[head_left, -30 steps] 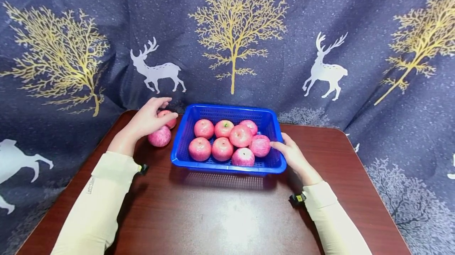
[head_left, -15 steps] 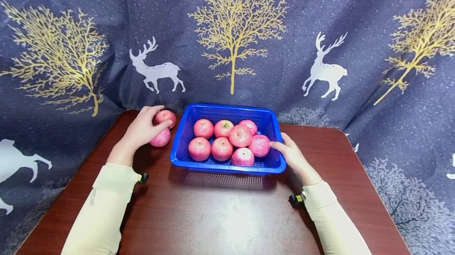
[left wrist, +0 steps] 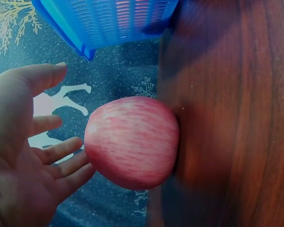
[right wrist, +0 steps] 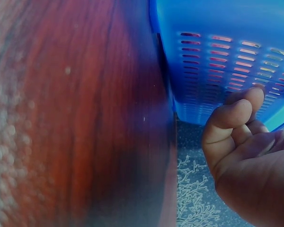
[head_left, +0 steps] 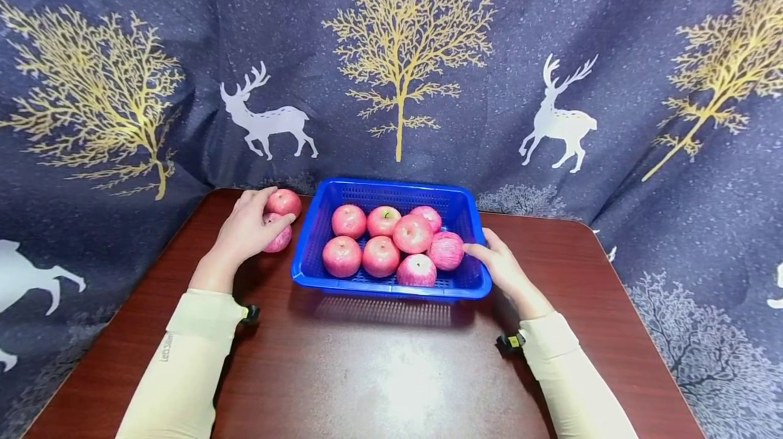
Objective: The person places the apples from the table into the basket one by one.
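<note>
My left hand [head_left: 246, 225] is over two red apples at the left of the table. Its fingertips reach the left side of the far apple [head_left: 284, 202], and its thumb extends above the near apple [head_left: 278, 235]. In the left wrist view the fingers are loosely spread beside the striped near apple [left wrist: 132, 142], which hides the far one. My right hand [head_left: 504, 268] grips the right rim of a blue plastic basket [head_left: 391, 289], thumb over the edge. Its other fingers [right wrist: 227, 116] curl against the slotted outer wall. Several red apples [head_left: 381, 256] lie inside the basket.
The brown wooden table [head_left: 367, 371] ends just behind the basket. A dark blue curtain [head_left: 465, 133] with gold trees and white deer hangs at the back and along both sides.
My left hand has come down and left, then slightly right, from above the apples to beside the far one. The right hand keeps its grip on the basket, which has not visibly moved.
</note>
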The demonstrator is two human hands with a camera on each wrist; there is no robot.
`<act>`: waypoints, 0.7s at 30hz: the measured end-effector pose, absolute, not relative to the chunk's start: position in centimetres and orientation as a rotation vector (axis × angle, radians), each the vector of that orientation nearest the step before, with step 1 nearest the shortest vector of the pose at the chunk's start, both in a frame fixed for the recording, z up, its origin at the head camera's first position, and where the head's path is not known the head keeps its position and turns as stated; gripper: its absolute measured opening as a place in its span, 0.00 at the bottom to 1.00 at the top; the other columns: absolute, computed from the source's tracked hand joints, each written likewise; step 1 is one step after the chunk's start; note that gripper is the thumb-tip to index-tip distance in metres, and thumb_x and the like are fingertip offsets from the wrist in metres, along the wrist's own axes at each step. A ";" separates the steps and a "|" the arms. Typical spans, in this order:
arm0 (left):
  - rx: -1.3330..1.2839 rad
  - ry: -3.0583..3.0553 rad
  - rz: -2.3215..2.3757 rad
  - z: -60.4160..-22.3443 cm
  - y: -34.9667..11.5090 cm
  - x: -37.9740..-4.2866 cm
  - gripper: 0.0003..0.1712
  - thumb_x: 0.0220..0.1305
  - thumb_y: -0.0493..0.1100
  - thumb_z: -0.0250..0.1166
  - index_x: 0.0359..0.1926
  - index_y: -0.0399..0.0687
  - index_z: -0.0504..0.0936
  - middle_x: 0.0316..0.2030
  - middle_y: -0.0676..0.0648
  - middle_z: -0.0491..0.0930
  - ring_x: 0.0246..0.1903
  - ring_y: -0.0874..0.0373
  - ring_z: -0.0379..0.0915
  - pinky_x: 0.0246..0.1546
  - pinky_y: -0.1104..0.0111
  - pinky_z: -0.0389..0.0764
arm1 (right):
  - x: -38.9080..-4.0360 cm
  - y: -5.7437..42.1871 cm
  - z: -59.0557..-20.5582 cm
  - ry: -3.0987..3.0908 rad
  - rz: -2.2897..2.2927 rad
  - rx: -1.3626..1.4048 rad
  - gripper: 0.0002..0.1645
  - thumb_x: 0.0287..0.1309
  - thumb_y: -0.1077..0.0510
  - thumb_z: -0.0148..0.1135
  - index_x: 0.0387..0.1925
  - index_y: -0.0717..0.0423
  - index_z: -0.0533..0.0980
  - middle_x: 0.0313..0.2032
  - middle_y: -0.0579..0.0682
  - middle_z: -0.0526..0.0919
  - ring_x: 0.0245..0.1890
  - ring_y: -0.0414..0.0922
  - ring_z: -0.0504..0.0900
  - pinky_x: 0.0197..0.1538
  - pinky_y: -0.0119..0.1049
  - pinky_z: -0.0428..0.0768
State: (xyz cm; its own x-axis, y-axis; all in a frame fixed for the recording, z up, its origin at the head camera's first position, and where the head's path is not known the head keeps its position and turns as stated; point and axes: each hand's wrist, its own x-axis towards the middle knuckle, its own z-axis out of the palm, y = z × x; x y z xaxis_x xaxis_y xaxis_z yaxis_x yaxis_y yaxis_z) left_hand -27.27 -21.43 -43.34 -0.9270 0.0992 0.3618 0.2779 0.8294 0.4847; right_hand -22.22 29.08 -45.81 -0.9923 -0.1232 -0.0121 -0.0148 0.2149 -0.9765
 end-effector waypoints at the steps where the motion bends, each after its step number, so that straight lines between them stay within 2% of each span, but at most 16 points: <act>1: -0.278 -2.696 -0.765 -43.5 -21.5 -27.3 0.43 0.60 0.67 0.63 0.69 0.50 0.66 0.55 0.39 0.69 0.55 0.43 0.62 0.52 0.43 0.70 | -22.2 29.1 -45.8 2.381 -1.907 -0.137 0.31 0.66 0.49 0.59 0.64 0.57 0.64 0.55 0.62 0.76 0.46 0.55 0.82 0.44 0.49 0.81; 9: -0.242 -2.731 -0.701 -44.4 -21.7 -27.2 0.43 0.59 0.67 0.64 0.70 0.53 0.66 0.53 0.39 0.67 0.55 0.41 0.60 0.46 0.42 0.71 | -22.3 29.2 -45.8 2.395 -1.868 -0.134 0.30 0.67 0.48 0.57 0.65 0.55 0.64 0.57 0.62 0.75 0.47 0.55 0.82 0.45 0.49 0.81; 15: -0.224 -2.786 -0.669 -45.0 -21.4 -27.6 0.47 0.57 0.71 0.62 0.71 0.53 0.64 0.54 0.39 0.66 0.54 0.42 0.60 0.44 0.42 0.72 | -22.3 29.4 -45.7 2.373 -1.901 -0.120 0.30 0.66 0.47 0.59 0.64 0.54 0.64 0.56 0.61 0.76 0.46 0.55 0.82 0.44 0.49 0.81; 21: -0.210 -2.858 -0.616 -45.7 -21.6 -27.8 0.47 0.58 0.73 0.60 0.68 0.49 0.65 0.55 0.36 0.65 0.54 0.40 0.60 0.44 0.41 0.72 | -22.3 29.5 -45.5 2.379 -1.869 -0.124 0.30 0.68 0.49 0.57 0.66 0.55 0.63 0.58 0.62 0.74 0.48 0.56 0.81 0.46 0.49 0.81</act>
State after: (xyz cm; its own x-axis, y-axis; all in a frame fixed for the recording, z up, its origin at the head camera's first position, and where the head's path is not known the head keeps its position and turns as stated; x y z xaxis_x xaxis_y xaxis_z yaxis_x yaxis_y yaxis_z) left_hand -27.79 -21.65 -45.68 -0.9677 0.0940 0.2338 0.1820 0.9024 0.3906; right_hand -22.25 29.45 -45.50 -0.9902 -0.1344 -0.0387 0.0058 0.2372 -0.9715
